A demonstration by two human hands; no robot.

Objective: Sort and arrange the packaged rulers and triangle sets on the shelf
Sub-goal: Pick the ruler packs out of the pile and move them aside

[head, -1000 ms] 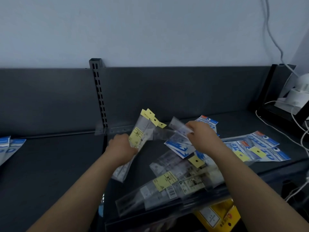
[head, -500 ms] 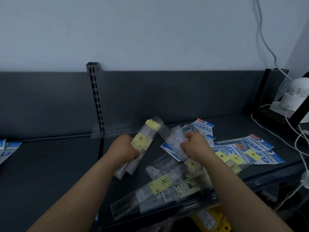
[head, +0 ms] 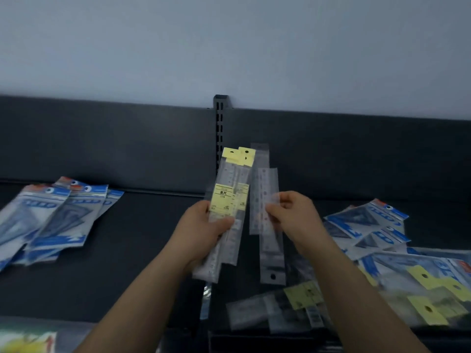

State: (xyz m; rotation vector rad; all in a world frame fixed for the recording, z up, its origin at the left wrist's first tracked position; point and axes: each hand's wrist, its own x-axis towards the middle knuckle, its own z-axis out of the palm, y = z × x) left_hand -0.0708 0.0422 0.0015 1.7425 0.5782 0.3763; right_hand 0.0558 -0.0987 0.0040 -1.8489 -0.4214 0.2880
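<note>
My left hand (head: 201,231) grips a small bundle of yellow-labelled packaged rulers (head: 230,200), held upright above the dark shelf (head: 132,250). My right hand (head: 295,217) pinches two clear ruler packets (head: 265,200) just to the right of that bundle. Blue-and-white triangle set packs (head: 58,215) lie in an overlapping pile on the left shelf. More triangle sets (head: 367,225) lie scattered on the right. Loose ruler packs with yellow tags (head: 300,304) lie near the front edge on the right.
A slotted upright post (head: 219,128) divides the dark back panel behind my hands. A pale wall rises above it. Something yellow and white (head: 25,342) shows on a lower level at the bottom left.
Both hands have lifted their rulers upright and side by side. The view has swung left, bringing the left pile of triangle sets into sight and hiding the white device and cables.
</note>
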